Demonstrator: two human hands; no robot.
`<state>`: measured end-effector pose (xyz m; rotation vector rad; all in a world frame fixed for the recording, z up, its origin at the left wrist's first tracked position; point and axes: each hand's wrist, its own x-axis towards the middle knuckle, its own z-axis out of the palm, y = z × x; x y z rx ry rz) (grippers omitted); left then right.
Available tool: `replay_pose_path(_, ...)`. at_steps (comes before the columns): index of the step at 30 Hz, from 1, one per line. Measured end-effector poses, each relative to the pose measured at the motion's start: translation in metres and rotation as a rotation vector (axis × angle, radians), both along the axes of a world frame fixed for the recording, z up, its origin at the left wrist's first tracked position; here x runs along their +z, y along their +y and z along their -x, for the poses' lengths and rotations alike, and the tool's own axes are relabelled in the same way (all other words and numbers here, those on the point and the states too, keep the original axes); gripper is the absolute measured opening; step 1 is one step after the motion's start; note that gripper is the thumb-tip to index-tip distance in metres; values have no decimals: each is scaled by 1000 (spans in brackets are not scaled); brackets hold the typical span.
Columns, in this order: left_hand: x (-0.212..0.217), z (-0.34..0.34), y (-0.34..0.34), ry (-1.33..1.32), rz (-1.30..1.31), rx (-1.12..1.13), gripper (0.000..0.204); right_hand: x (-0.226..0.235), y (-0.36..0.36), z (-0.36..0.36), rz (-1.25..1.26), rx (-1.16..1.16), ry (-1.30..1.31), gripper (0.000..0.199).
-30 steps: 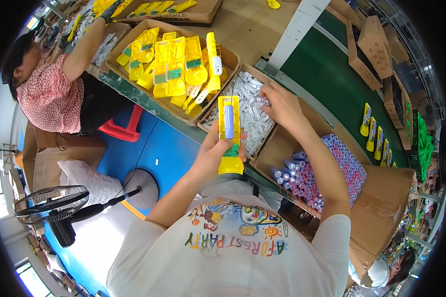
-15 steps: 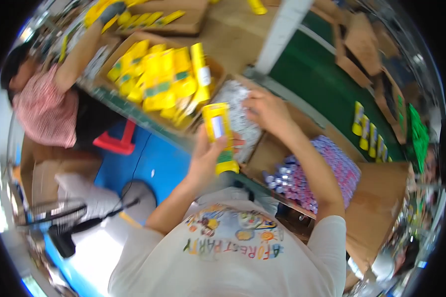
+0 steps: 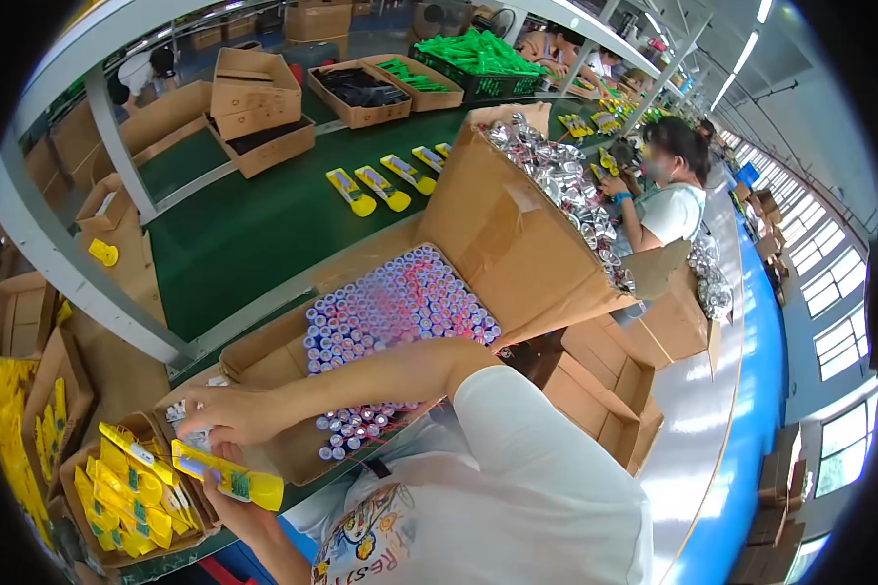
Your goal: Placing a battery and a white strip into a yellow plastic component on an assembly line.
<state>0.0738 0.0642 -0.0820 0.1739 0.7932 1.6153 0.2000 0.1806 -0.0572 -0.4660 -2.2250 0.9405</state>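
My left hand (image 3: 232, 495) is closed around a long yellow plastic casing (image 3: 263, 487) with a pale strip and a green patch on it. The casing lies tilted in front of the small carton with silvery pieces (image 3: 174, 413). Just above it my right hand (image 3: 232, 411) reaches over that carton, its fingers bent together at the silvery pieces; what they pinch is hidden. Beside my hands stands a carton (image 3: 70, 478) heaped with similar yellow casings (image 3: 132, 492). Under my right forearm a block of purple-blue battery-like cylinders (image 3: 390, 302) with thin red wires fills an open carton.
A large carton (image 3: 498, 234) of crumpled silvery parts stands to the right. Yellow pieces (image 3: 380, 187) lie on the green conveyor (image 3: 215, 244). Beyond are a crate of green parts (image 3: 478, 54) and a co-worker (image 3: 668, 185). A white post (image 3: 98, 292) rises at left.
The view has swung to the right, so the conveyor and the co-worker on the right show. The yellow casing stays in my left hand, while my right hand stays at the silvery pieces.
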Motion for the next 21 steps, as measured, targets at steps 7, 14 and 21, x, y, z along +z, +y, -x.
replay_pose_path(7,20,-8,-7,321,97,55,55,19,11,-17,56,-90,-135,29)
replay_pose_path(14,22,-11,-23,661,51,-120,55,24,16,-2,189,-41,-63,31)
replay_pose_path(21,35,-23,-5,463,-198,-420,44,50,9,-38,69,-357,-164,25)
